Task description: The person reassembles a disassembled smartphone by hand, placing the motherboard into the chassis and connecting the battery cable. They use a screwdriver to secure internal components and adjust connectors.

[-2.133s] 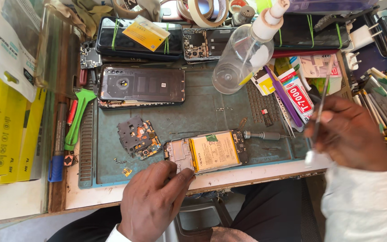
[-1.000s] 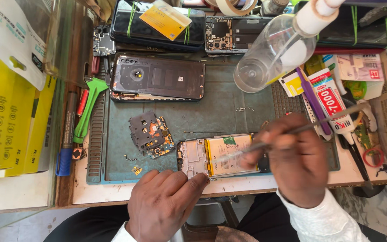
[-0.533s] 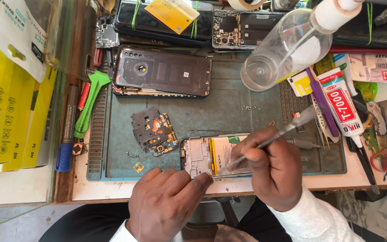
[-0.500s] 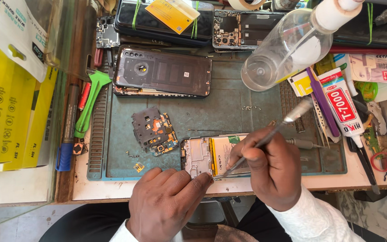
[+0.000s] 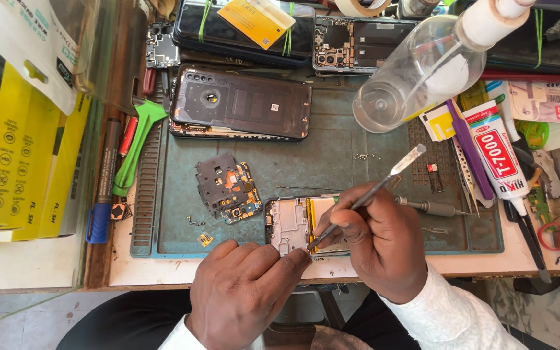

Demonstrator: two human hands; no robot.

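At the worktop's [image 5: 552, 259] near edge, left hand [image 5: 244, 291] pins the opened phone [image 5: 293, 223]: light, rigid, fragile inside; hold its frame edges. Right hand [image 5: 374, 243] grips a thin metal spudger [image 5: 367, 198].

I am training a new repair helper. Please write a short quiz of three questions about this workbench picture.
1. True or false: the right hand holds a thin metal pry tool.
2. Which hand steadies the opened phone with the yellow battery?
3. The loose dark circuit board lies: A) left of the opened phone, B) inside the clear plastic bottle, C) under the black back cover.

Key: 1 true; 2 the left hand; 3 A.
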